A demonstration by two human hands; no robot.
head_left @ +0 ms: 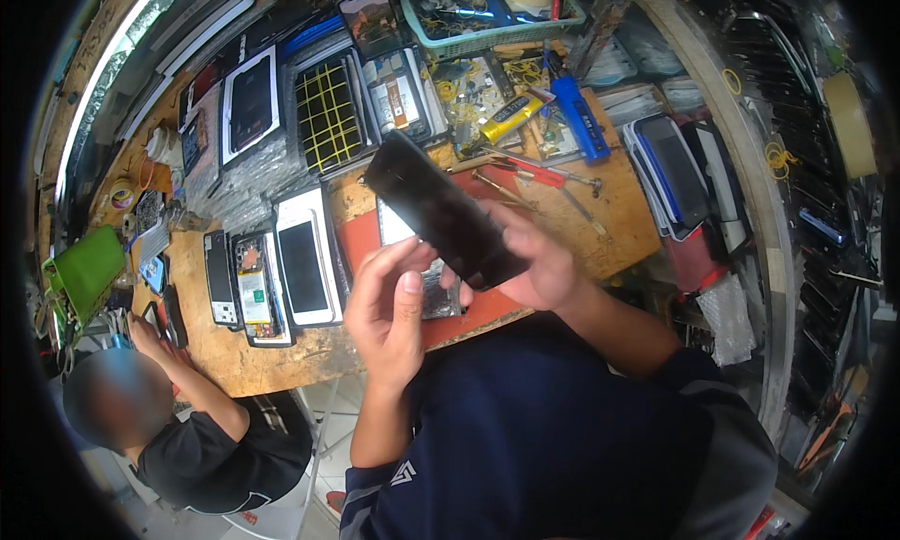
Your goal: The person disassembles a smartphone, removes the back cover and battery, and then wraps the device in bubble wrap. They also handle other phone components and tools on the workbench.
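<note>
A turquoise basket (502, 41) was positioned at the far side of the desk (623, 217). A yellow tube (511, 118) lay beside a blue tool (579, 118). A green container (86, 270) was located at left, near a co-worker (216, 460).

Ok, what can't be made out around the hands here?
All in the head view:
Dark phone: underside, turned away from the camera.
Right hand: some fingers, hidden behind the phone.
White item below: full outline, partly covered by the phone.
Teal basket: smaller contents, too tiny and jumbled.
</note>
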